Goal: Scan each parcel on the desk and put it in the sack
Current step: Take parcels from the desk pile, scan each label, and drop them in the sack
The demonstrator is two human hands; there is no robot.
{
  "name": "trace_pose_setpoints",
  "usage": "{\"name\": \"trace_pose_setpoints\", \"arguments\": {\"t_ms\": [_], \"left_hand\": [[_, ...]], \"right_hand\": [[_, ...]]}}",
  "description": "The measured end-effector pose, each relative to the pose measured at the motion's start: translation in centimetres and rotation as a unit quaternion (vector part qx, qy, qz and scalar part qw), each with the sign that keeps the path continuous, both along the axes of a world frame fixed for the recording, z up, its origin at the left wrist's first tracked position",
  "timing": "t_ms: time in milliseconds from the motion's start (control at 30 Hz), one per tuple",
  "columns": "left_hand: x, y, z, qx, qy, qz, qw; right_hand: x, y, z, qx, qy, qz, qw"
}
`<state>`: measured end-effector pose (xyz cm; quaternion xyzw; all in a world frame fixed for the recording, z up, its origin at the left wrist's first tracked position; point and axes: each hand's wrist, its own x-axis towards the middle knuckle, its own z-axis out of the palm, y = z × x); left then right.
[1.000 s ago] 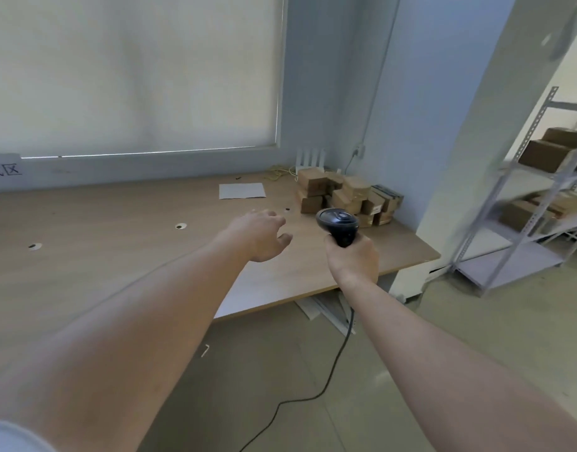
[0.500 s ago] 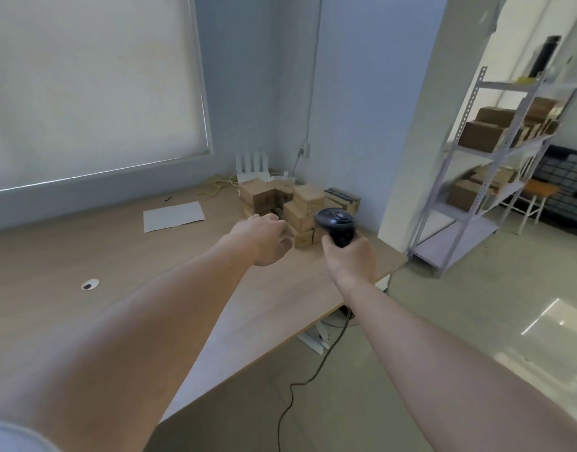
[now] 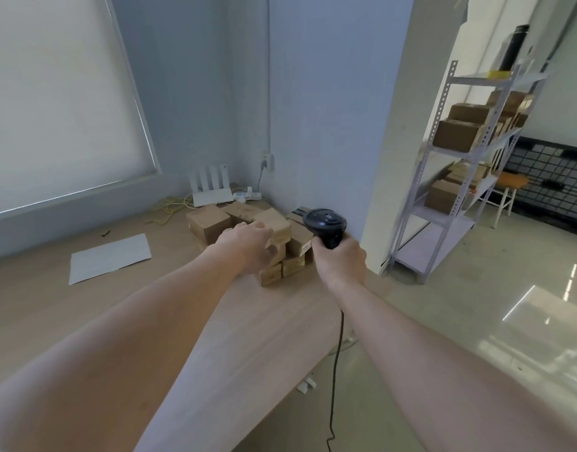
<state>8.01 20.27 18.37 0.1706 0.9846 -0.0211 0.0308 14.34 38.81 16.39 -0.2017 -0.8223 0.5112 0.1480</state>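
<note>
The right hand (image 3: 340, 261) holds a black scanner (image 3: 324, 225) tight by its handle. The left hand (image 3: 248, 244) reaches to a small brown box (image 3: 275, 228) on top of the pile; I cannot tell if its grip has closed. The pile sits at the far corner of the desk (image 3: 182, 321). Behind it stands a white router (image 3: 210, 189).

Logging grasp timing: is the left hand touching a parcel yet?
Touching. In the head view the left hand has its fingers curled against the front of a small box in the stack, with no gap visible.
</note>
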Motion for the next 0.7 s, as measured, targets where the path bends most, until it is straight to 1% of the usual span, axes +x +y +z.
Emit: {"name": "trace_pose_setpoints", "arguments": {"t_ms": [267, 400, 700], "left_hand": [[-10.3, 7.4, -4.2, 0.038, -0.021, 0.062, 0.997], [-13.8, 9.6, -6.2, 0.023, -0.047, 0.085, 0.995], [-22.3, 10.3, -9.6, 0.047, -0.055, 0.147, 0.987]], "right_hand": [[-12.5, 7.5, -3.5, 0.013, -0.033, 0.063, 0.997], [-17.4, 10.2, -5.3, 0.009, -0.050, 0.084, 0.995], [-26.8, 11.1, -8.1, 0.023, -0.094, 0.099, 0.990]]}}
